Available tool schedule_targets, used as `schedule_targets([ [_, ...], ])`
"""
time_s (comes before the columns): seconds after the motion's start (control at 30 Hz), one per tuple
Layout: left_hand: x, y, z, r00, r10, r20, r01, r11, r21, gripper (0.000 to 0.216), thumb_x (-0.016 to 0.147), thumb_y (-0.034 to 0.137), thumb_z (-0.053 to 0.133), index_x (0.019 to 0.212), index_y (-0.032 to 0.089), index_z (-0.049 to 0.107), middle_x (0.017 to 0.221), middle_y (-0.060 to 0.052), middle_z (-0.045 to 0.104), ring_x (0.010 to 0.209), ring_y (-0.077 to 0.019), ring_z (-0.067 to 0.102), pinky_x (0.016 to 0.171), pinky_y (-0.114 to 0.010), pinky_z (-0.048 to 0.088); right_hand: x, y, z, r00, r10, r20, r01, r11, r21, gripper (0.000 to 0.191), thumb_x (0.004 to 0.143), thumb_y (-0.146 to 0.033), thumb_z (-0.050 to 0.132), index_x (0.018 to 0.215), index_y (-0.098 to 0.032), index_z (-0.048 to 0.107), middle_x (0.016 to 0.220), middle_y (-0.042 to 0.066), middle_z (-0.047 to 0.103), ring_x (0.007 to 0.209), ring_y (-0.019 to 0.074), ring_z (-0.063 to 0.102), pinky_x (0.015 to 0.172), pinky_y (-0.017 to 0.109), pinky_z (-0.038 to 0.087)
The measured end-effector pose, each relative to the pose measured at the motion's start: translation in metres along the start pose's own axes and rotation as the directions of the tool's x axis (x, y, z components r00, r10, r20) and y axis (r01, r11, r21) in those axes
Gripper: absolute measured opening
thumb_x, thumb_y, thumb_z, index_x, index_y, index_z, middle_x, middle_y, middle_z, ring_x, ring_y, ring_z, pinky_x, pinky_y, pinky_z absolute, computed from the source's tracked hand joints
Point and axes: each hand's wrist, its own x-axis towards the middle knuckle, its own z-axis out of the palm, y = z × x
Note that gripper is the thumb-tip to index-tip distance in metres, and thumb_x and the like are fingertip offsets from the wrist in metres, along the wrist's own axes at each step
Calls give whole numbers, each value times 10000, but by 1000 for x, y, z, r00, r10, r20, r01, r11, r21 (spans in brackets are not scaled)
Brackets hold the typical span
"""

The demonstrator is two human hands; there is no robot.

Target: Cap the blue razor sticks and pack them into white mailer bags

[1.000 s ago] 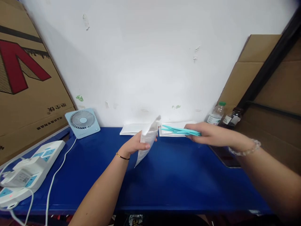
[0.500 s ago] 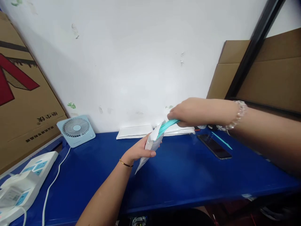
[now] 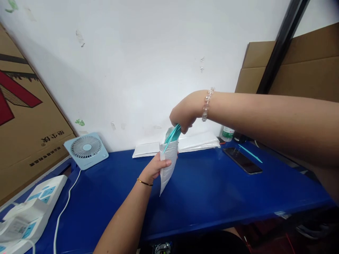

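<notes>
My left hand (image 3: 159, 165) is closed around a white padded envelope (image 3: 169, 163), holding it upright above the blue table with its mouth at the top. From above, my right hand (image 3: 186, 111) reaches to that mouth, fingers pinched on several thin turquoise sticks (image 3: 172, 135). Their lower ends are inside the envelope and hidden. The exact kind of the sticks I cannot make out. One similar turquoise stick (image 3: 250, 153) lies on the table to the right, beside a black phone (image 3: 242, 160).
White envelopes (image 3: 198, 140) lie flat against the wall. A light blue fan (image 3: 87, 150) and a white power strip (image 3: 33, 211) with a cable are on the left of the blue table (image 3: 201, 197). A large cardboard box (image 3: 26, 116) stands at left, a bottle (image 3: 227, 133) at the back right.
My right hand has moved left and now bends down over the envelope. The envelope stands more upright, and the turquoise sticks show as separate strands at its mouth.
</notes>
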Motion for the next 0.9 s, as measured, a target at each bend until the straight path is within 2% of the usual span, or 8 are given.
schedule_targets([
  [0.13,1,5,5,1000,11,4,-10,997,-75,673,599,396,776,1205,182,576,1075,-102,629,917,-219,572,794,-304,424,0,-1,-3,995,-84,56,94,977,-193,294,603,-326,811,545,-108,623,525,-22,555,723,208,642,721,375,449],
  [0.27,0,9,8,1000,29,8,-27,993,-114,759,597,375,775,1287,208,506,1106,-95,612,914,-213,568,782,-298,422,9,-1,-1,986,-152,62,162,964,-211,308,570,-304,827,496,-120,592,524,-38,535,701,188,635,710,360,441],
  [0.4,0,7,5,999,25,21,-23,996,-84,801,592,397,779,1310,201,483,1101,-95,614,919,-214,565,798,-303,418,11,10,-15,985,-2,175,34,983,-180,347,620,-355,793,507,-94,595,617,-6,574,706,155,616,674,304,429],
  [0.53,-1,5,2,999,25,37,-23,998,-58,838,577,423,790,1323,203,477,1120,-97,611,943,-223,561,830,-317,413,16,28,-23,944,141,299,-103,985,-141,308,593,-348,818,560,-108,628,674,16,595,733,181,610,661,320,445],
  [0.63,-1,4,1,999,20,43,-18,999,-41,858,570,423,795,1333,201,471,1153,-108,600,992,-246,554,877,-342,400,30,38,-19,951,212,227,-213,977,-21,268,596,-307,820,579,-111,639,712,26,611,808,231,625,714,376,463],
  [0.77,-1,5,1,999,12,51,-10,999,-44,852,571,416,797,1330,204,475,1172,-110,592,1008,-251,549,877,-342,400,36,30,-17,955,291,-53,-270,931,246,252,740,-337,705,619,-123,652,744,12,625,905,244,628,805,424,464],
  [0.83,-1,5,2,999,18,44,-16,999,-47,827,579,411,794,1318,203,486,1159,-108,593,990,-240,551,856,-330,407,27,12,-21,952,303,-51,-290,941,174,200,667,-271,762,582,-129,650,694,6,627,935,288,625,866,497,436],
  [0.9,-1,6,3,999,27,34,-25,998,-57,803,584,405,792,1303,205,498,1142,-102,597,966,-228,553,831,-318,412,19,-7,-23,963,261,69,-259,965,-44,213,492,-108,836,498,-119,623,649,25,633,970,373,608,905,589,386],
])
